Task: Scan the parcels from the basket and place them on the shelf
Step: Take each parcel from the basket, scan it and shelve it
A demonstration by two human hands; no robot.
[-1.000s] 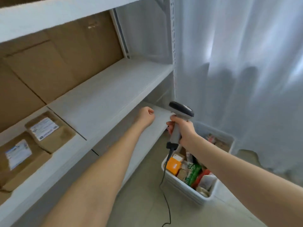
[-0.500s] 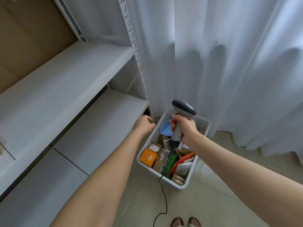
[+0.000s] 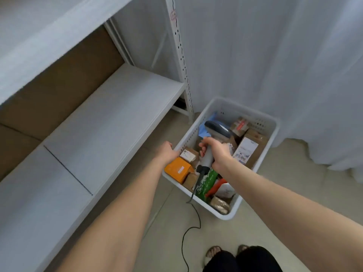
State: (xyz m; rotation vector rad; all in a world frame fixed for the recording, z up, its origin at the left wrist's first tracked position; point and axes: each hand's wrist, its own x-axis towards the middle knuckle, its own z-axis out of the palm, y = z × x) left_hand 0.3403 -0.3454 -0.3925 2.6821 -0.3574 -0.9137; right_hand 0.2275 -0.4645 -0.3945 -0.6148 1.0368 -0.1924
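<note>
– In the white basket on the floor, just beside the shelf's lowest board, the parcels lie jumbled: an orange box, a green packet, a brown box with a white label.
– Anything readable?
– No. There are white marks on the orange box and print on that label (both too blurred). The lower parcels are buried under the rest.
– The hands?
– The right hand grips the scanner by its handle over the basket; its cable trails across the floor. The left hand is at the basket's left rim, fingers hidden behind its back, so grasping or loose I cannot tell.
– Around it?
– A white curtain behind; sandalled feet, cut off at the bottom edge.
</note>
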